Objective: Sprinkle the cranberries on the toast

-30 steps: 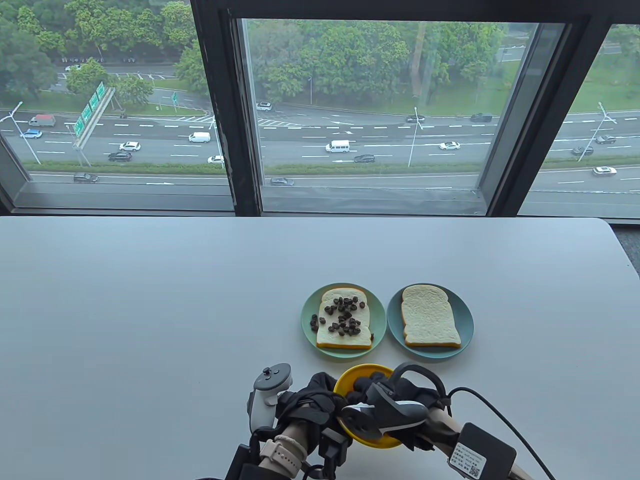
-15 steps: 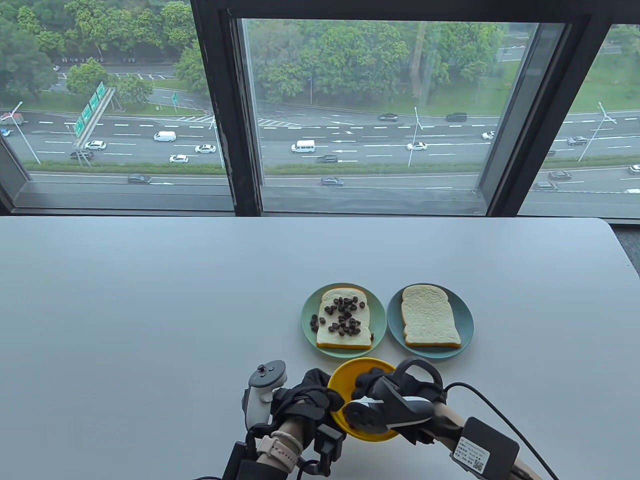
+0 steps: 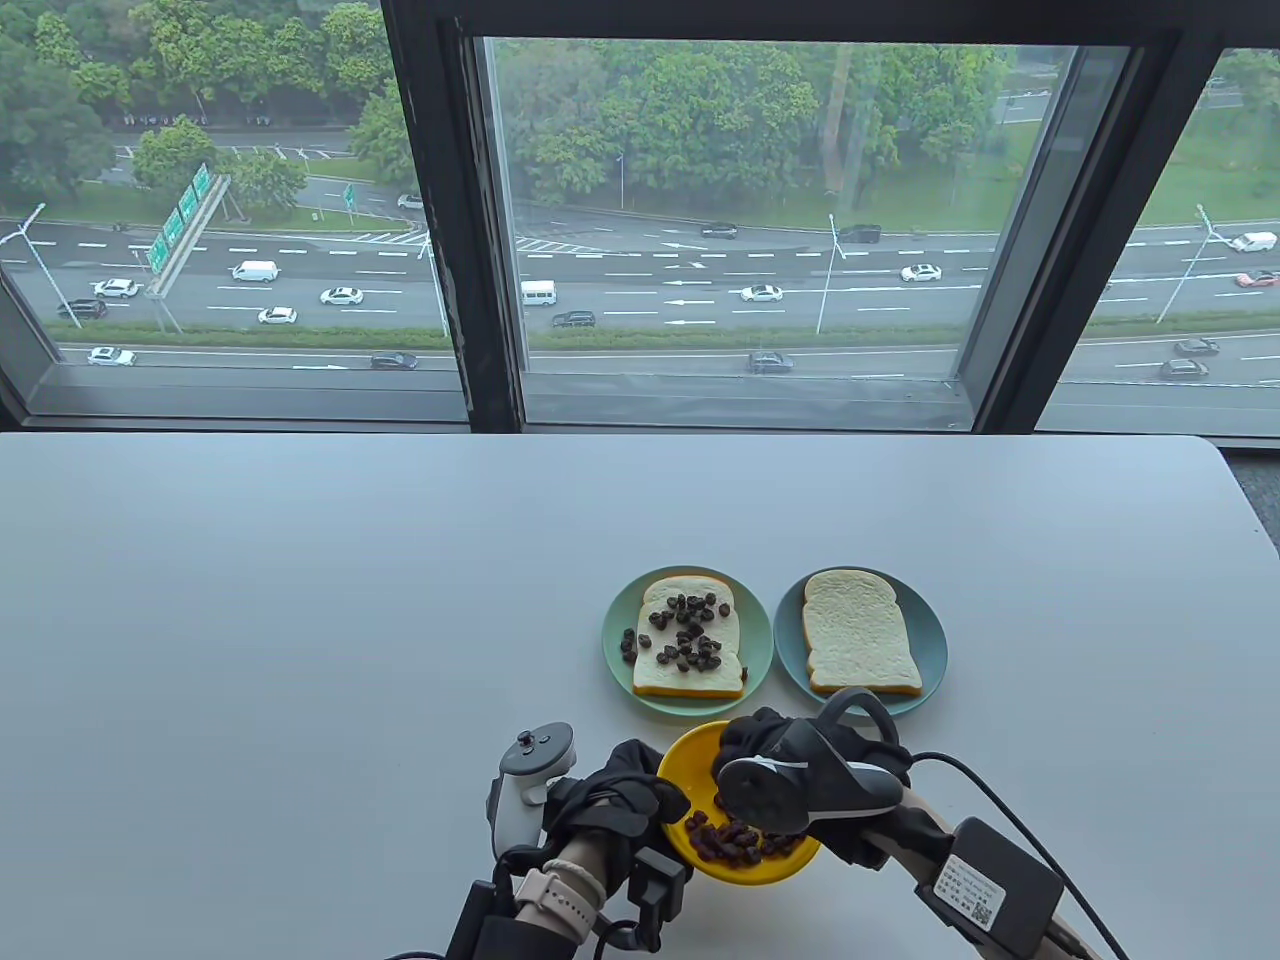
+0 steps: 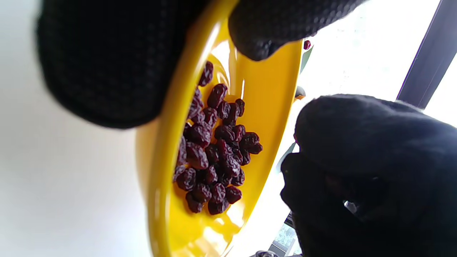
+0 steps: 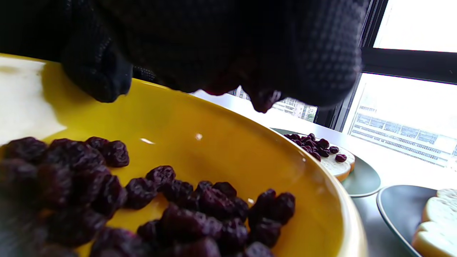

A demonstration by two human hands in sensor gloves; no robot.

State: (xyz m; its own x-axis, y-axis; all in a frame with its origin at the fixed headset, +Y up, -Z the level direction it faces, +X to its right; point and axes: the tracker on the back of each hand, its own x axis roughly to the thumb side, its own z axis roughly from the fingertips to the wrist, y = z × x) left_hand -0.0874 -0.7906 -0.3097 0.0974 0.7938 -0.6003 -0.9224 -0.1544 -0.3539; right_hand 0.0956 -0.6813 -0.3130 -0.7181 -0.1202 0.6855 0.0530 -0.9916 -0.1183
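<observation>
— Our right hand (image 3: 790,775), fingertips bunched above the cranberries (image 3: 725,838); what they hold, we cannot tell. Our left hand (image 3: 610,800) grips the yellow bowl (image 3: 690,760).

— Carry it over the bare toast (image 3: 858,632); scatter thinly, evenly.

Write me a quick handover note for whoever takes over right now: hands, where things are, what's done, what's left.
Left hand grips the yellow bowl by its left rim, tilted.
Right hand hovers bunched over the bowl's far side; whether it pinches any berries cannot be seen.
Cranberries remain in the bowl.
Done: left toast on the green plate is covered.
Left: right toast on the blue plate is bare; sprinkle it next.
</observation>
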